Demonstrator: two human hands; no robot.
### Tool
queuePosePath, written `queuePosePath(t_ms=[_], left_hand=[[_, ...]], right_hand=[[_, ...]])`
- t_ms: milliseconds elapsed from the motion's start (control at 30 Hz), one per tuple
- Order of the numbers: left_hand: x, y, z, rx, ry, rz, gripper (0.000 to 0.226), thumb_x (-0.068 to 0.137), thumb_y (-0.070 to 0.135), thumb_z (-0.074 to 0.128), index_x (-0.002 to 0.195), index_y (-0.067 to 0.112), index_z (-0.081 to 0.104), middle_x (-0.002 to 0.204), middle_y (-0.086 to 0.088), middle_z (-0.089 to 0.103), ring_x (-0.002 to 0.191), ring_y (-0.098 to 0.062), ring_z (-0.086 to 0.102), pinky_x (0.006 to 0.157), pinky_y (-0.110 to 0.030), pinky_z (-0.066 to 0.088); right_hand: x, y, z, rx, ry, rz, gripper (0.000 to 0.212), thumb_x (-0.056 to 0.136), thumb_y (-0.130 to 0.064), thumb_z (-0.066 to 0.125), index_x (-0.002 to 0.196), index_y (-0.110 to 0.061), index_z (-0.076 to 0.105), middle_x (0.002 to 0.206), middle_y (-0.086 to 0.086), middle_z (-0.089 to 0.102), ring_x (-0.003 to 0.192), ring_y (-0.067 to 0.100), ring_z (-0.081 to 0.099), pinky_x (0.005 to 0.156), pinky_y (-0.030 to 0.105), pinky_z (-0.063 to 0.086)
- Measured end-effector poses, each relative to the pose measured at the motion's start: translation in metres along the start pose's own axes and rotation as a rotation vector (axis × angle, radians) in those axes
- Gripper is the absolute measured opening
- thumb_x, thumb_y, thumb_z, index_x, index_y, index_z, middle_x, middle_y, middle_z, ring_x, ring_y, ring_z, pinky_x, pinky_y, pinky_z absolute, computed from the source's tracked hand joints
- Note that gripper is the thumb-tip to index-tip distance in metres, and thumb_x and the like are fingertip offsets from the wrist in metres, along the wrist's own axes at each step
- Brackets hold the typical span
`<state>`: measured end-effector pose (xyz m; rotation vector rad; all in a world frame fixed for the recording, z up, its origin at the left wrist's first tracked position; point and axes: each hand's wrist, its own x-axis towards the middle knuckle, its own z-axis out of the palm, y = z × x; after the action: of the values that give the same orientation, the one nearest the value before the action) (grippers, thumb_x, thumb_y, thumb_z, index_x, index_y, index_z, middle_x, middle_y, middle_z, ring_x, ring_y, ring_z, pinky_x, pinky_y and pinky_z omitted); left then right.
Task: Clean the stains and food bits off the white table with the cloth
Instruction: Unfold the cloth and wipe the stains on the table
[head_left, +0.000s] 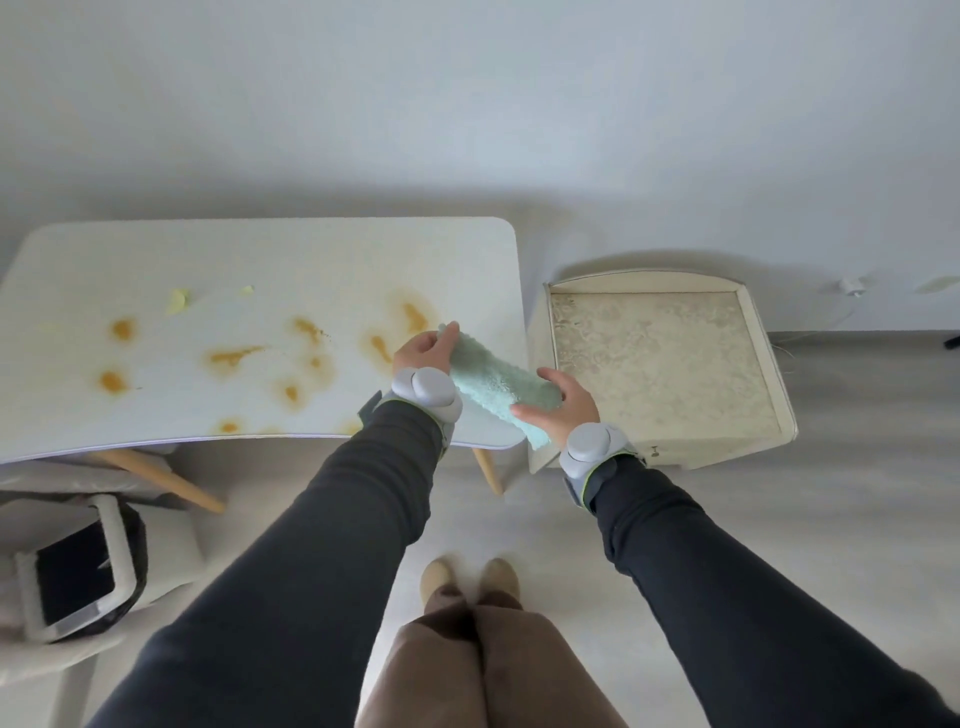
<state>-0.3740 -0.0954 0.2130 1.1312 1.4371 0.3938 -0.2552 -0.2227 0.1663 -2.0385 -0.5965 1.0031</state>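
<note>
A pale green fluffy cloth (496, 382) is stretched between both my hands above the right front corner of the white table (156, 249). My left hand (423, 351) grips its far end and my right hand (563, 405) holds its near end. Several orange-brown stains (231, 356) are spread over the tabletop, from the left side to just beside my left hand. Two small yellow-green food bits (177, 300) lie toward the back left.
A cream side table with a raised rim (748, 332) stands right of the white table. A white bin with a dark liner (78, 566) sits on the floor at the lower left, under the table's edge. My feet (470, 577) are on the grey floor.
</note>
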Motion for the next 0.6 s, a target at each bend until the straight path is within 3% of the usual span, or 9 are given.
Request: queuePosePath(t_ms=[100, 200, 400, 467, 500, 533, 600], left_hand=[[-0.005, 0.003, -0.006, 0.004, 0.037, 0.032, 0.025, 0.089, 0.038, 0.059, 0.079, 0.015, 0.058, 0.071, -0.004, 0.046, 0.066, -0.021, 0.037, 0.055, -0.025, 0.030], [-0.006, 0.005, -0.015, 0.067, 0.041, 0.084, 0.025, 0.089, 0.041, 0.058, 0.079, 0.017, 0.055, 0.068, -0.004, 0.041, 0.060, -0.020, 0.032, 0.052, -0.026, 0.026], [-0.011, 0.012, -0.028, 0.068, 0.057, 0.151, 0.020, 0.090, 0.038, 0.057, 0.083, 0.020, 0.058, 0.085, -0.001, 0.053, 0.069, -0.020, 0.038, 0.044, -0.015, 0.032], [-0.013, 0.014, -0.033, 0.048, 0.077, 0.174, 0.024, 0.088, 0.038, 0.059, 0.084, 0.015, 0.064, 0.107, 0.008, 0.063, 0.077, -0.020, 0.052, 0.062, -0.014, 0.042], [-0.014, 0.014, -0.036, 0.046, 0.087, 0.184, 0.028, 0.087, 0.039, 0.060, 0.084, 0.012, 0.066, 0.121, 0.013, 0.062, 0.094, -0.017, 0.059, 0.080, -0.018, 0.046], [-0.013, 0.014, -0.038, 0.048, 0.096, 0.189, 0.031, 0.085, 0.041, 0.062, 0.081, 0.011, 0.067, 0.128, 0.016, 0.059, 0.113, -0.014, 0.056, 0.097, -0.026, 0.043], [-0.014, 0.015, -0.040, 0.035, 0.116, 0.179, 0.027, 0.082, 0.041, 0.065, 0.074, 0.015, 0.068, 0.127, 0.014, 0.062, 0.130, -0.011, 0.047, 0.108, -0.032, 0.037]], right_hand=[[0.000, -0.003, 0.000, -0.120, -0.064, -0.058, 0.057, 0.074, -0.011, 0.076, 0.127, -0.012, 0.057, 0.122, 0.001, 0.060, 0.112, 0.014, 0.055, 0.092, 0.022, 0.041], [-0.002, -0.007, -0.005, -0.075, -0.072, -0.030, 0.041, 0.079, -0.010, 0.071, 0.119, -0.007, 0.065, 0.119, 0.008, 0.066, 0.111, 0.022, 0.060, 0.092, 0.025, 0.045], [-0.005, -0.020, -0.013, 0.055, -0.064, -0.021, 0.030, 0.082, -0.004, 0.067, 0.112, 0.000, 0.068, 0.107, 0.015, 0.069, 0.091, 0.019, 0.060, 0.073, 0.016, 0.044], [-0.005, -0.024, -0.017, 0.039, -0.033, -0.037, 0.025, 0.085, -0.004, 0.065, 0.108, 0.004, 0.069, 0.095, 0.014, 0.067, 0.081, 0.018, 0.058, 0.060, 0.005, 0.040], [-0.005, -0.026, -0.020, 0.011, -0.016, -0.053, 0.023, 0.086, -0.005, 0.064, 0.106, 0.006, 0.069, 0.091, 0.016, 0.066, 0.078, 0.019, 0.056, 0.054, 0.005, 0.038], [-0.004, -0.029, -0.022, -0.009, -0.004, -0.075, 0.022, 0.086, -0.006, 0.064, 0.102, 0.008, 0.069, 0.090, 0.018, 0.066, 0.078, 0.021, 0.056, 0.052, 0.008, 0.037], [-0.004, -0.035, -0.023, -0.047, -0.006, -0.106, 0.016, 0.087, -0.006, 0.062, 0.082, 0.007, 0.070, 0.075, 0.015, 0.058, 0.071, 0.023, 0.049, 0.055, 0.021, 0.034]])
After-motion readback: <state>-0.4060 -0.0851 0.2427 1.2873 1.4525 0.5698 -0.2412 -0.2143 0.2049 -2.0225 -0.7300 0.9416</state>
